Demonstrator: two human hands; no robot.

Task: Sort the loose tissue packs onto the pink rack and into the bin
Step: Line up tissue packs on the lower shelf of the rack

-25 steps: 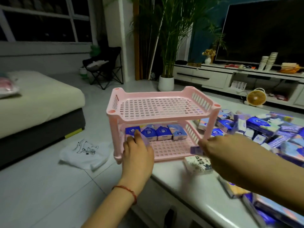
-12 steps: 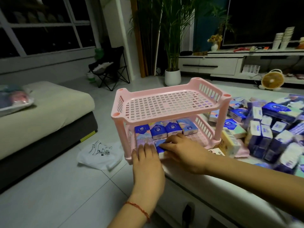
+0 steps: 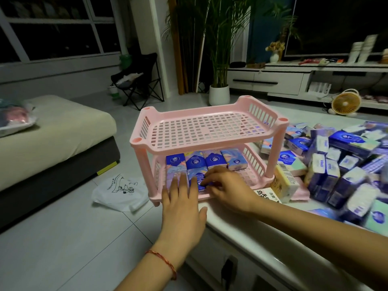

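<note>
Low in the pink rack (image 3: 210,131) — left hand (image 3: 181,208) flat, right hand (image 3: 228,187) pinching a blue pack (image 3: 199,175).

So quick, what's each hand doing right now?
Left hand: open, fingers flat on a lilac tissue pack.
Right hand: gripping a blue tissue pack.

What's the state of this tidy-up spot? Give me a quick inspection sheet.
Surface: white table, rack at its left end.
Job's things: pink rack, back row of four packs on lower shelf; loose pile to its right; bin not seen.
Clutter: white bag on floor.
Hands: left hand flat on purple pack; right hand curls fingers on blue pack.
Cables: nothing seen.
Surroundings: sofa, potted plant, fan.
</note>
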